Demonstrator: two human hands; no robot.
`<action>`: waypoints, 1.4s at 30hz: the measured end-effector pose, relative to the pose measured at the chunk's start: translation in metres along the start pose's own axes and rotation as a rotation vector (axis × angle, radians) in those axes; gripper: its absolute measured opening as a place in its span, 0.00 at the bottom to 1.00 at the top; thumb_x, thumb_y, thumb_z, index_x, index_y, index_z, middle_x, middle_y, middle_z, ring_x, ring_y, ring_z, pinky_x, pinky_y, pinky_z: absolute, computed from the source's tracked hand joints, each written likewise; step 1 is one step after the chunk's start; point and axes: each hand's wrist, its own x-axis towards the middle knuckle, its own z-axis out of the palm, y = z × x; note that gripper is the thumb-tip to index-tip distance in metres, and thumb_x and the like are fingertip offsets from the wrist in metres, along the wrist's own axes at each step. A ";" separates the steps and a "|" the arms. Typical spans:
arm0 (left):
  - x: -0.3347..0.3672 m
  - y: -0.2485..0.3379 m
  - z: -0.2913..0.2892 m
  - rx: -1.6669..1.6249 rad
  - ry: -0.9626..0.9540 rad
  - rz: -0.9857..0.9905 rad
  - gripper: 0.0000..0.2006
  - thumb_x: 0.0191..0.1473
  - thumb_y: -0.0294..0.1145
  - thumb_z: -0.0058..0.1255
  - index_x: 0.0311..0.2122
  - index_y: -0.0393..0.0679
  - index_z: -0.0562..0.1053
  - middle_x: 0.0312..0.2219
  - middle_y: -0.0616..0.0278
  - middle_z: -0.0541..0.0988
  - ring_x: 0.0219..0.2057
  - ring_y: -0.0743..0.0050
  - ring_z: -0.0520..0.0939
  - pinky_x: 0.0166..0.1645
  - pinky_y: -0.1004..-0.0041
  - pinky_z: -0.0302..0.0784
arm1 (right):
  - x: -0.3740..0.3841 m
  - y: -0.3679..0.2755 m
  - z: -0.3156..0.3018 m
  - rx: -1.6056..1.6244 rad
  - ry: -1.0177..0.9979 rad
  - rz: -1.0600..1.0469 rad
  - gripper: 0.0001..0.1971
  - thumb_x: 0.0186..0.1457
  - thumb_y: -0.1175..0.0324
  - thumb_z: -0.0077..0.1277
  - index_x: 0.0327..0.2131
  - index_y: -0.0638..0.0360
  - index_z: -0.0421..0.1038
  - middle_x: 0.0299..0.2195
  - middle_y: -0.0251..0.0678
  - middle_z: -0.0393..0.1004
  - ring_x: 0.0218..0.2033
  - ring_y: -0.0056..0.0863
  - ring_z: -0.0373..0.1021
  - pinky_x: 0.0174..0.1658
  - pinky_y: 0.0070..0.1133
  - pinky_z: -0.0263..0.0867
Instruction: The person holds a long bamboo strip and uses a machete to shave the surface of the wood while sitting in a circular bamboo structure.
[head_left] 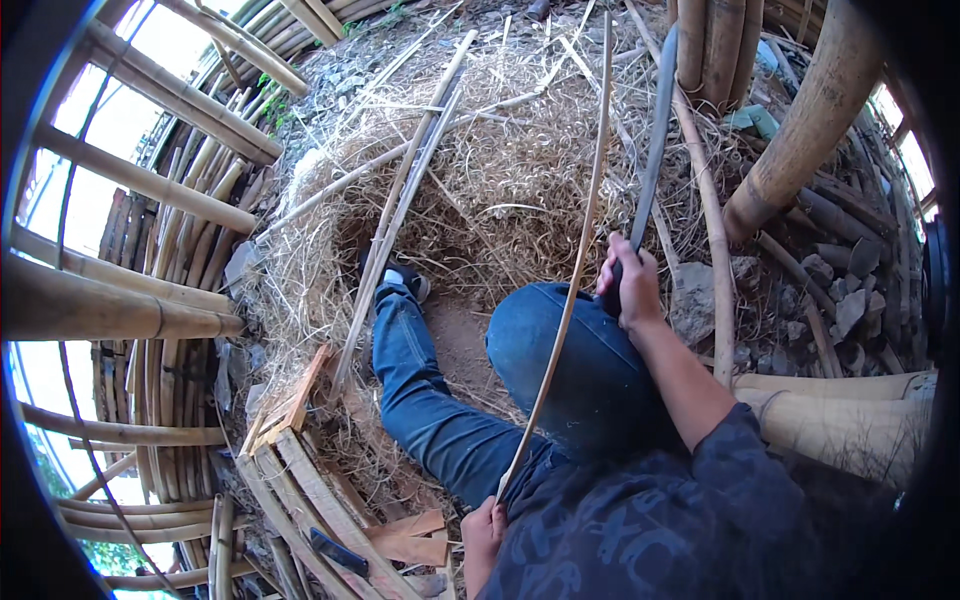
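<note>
My right hand [634,285] is closed round the dark handle of a machete [658,135], above my bent right knee. Its long grey blade points up and away from me. Low in the view, beside my waist, my left hand [484,535] grips the near end of a long bamboo strip [572,310]. The slightly bowed strip crosses over my jeans and runs far ahead, left of the blade and apart from it. Its far end reaches the top of the view.
Curly bamboo shavings [470,170] cover the ground ahead. Split bamboo lengths [400,220] lean over them on the left. A wooden crate-like frame [300,470] with a dark phone [338,550] stands at my left. Thick bamboo poles [810,120] and broken stones [850,310] are at the right.
</note>
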 end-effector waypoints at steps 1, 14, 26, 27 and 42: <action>-0.002 -0.002 -0.003 0.084 0.043 0.006 0.21 0.62 0.47 0.38 0.24 0.40 0.67 0.16 0.47 0.70 0.19 0.44 0.73 0.24 0.58 0.66 | -0.003 -0.009 0.003 0.000 -0.007 0.013 0.19 0.58 0.55 0.51 0.20 0.55 0.63 0.13 0.29 0.64 0.13 0.18 0.62 0.19 0.17 0.58; -0.014 0.048 -0.035 0.317 -0.028 -0.188 0.18 0.62 0.47 0.36 0.34 0.39 0.64 0.23 0.39 0.73 0.28 0.32 0.74 0.30 0.50 0.66 | -0.048 -0.069 0.015 -0.093 -0.289 -0.299 0.18 0.45 0.60 0.67 0.21 0.55 0.66 0.22 0.32 0.74 0.20 0.14 0.69 0.25 0.14 0.65; 0.018 0.077 -0.039 0.253 0.157 -0.143 0.23 0.63 0.52 0.30 0.29 0.40 0.64 0.19 0.42 0.70 0.24 0.34 0.73 0.28 0.51 0.64 | -0.024 -0.080 0.047 0.063 -0.371 0.089 0.09 0.47 0.76 0.56 0.24 0.59 0.64 0.17 0.33 0.70 0.15 0.18 0.66 0.17 0.15 0.60; 0.019 0.080 -0.039 0.257 0.173 -0.141 0.24 0.63 0.52 0.31 0.28 0.40 0.64 0.19 0.42 0.70 0.24 0.35 0.73 0.27 0.51 0.64 | -0.021 -0.078 0.045 0.084 -0.376 0.124 0.09 0.46 0.76 0.57 0.25 0.59 0.64 0.16 0.32 0.68 0.14 0.19 0.65 0.17 0.16 0.60; 0.019 0.058 -0.020 0.190 0.231 -0.030 0.18 0.61 0.41 0.40 0.43 0.36 0.71 0.28 0.42 0.77 0.32 0.43 0.80 0.32 0.56 0.72 | -0.003 -0.087 0.025 -1.363 -0.487 -0.466 0.13 0.36 0.63 0.61 0.28 0.57 0.77 0.20 0.44 0.75 0.25 0.42 0.74 0.33 0.30 0.70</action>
